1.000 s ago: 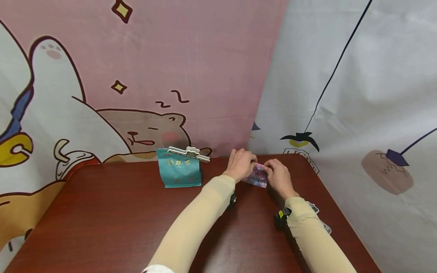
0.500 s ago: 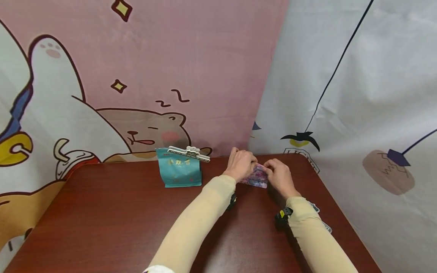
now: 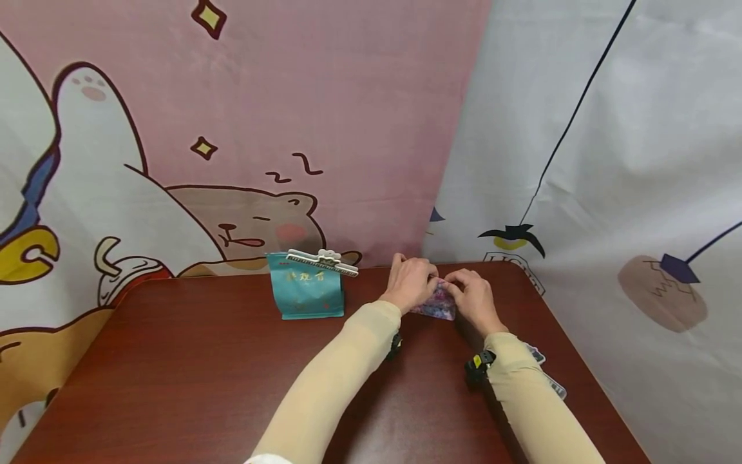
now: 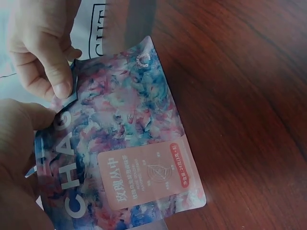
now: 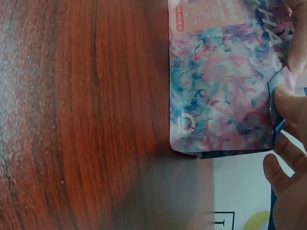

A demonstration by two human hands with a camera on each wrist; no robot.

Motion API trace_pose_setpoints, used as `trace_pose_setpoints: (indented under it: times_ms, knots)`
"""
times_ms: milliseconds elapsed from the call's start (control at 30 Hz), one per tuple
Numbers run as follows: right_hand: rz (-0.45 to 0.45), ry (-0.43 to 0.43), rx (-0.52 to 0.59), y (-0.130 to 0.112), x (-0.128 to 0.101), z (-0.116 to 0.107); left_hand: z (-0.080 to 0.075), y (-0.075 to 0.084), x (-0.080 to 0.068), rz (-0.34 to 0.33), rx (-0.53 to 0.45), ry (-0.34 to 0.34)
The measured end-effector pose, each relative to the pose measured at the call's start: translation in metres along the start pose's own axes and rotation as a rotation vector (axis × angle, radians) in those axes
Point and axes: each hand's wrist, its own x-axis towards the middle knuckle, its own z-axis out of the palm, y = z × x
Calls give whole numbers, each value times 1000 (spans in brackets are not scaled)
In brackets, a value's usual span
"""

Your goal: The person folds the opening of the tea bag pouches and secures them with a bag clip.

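Pink-and-blue, the pouch is near the worktop's far edge; the right hand pinches its bent top corner while the left hand grips the top edge alongside. Uneven pulling could tear it crookedly, spilling any contents.

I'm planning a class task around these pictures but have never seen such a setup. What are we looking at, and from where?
No machine here: a person works with bare hands. The wide pictures come from a camera on the head; the two close ones come from wrist cameras, one per arm. The left hand and right hand both have their grip on the edge of a patterned bag. On the table, to their left, stands a teal bag with a clip across its top. Some flat things lie partly hidden by the right sleeve.
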Motion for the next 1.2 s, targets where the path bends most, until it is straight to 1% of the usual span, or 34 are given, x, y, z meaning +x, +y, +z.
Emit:
trace_pose_setpoints:
  times_ms: [100,267,367,500,633,733,833,933,1067,1200]
  knots:
    - [-10,14,3,0,-1,1,3,1,0,12,18,20]
    - [-20,8,13,-1,-1,3,8,2,0,36,61,41]
    - [-14,14,17,-2,-1,3,8,3,1,38,80,44]
    - [-15,13,30,-1,-2,3,7,4,2,26,102,25]
    - [0,-22,52,0,-3,0,8,5,4,14,110,22]
    - [42,-60,54,1,-4,-3,8,5,5,13,120,22]
    - [102,-98,50,2,-5,-7,8,4,6,18,131,19]
    - [137,-131,46,3,-5,-10,8,3,7,27,140,23]
    - [134,-160,33,4,-4,-12,9,2,7,38,132,40]
    - [126,-152,18,5,-3,-11,10,0,7,52,116,56]
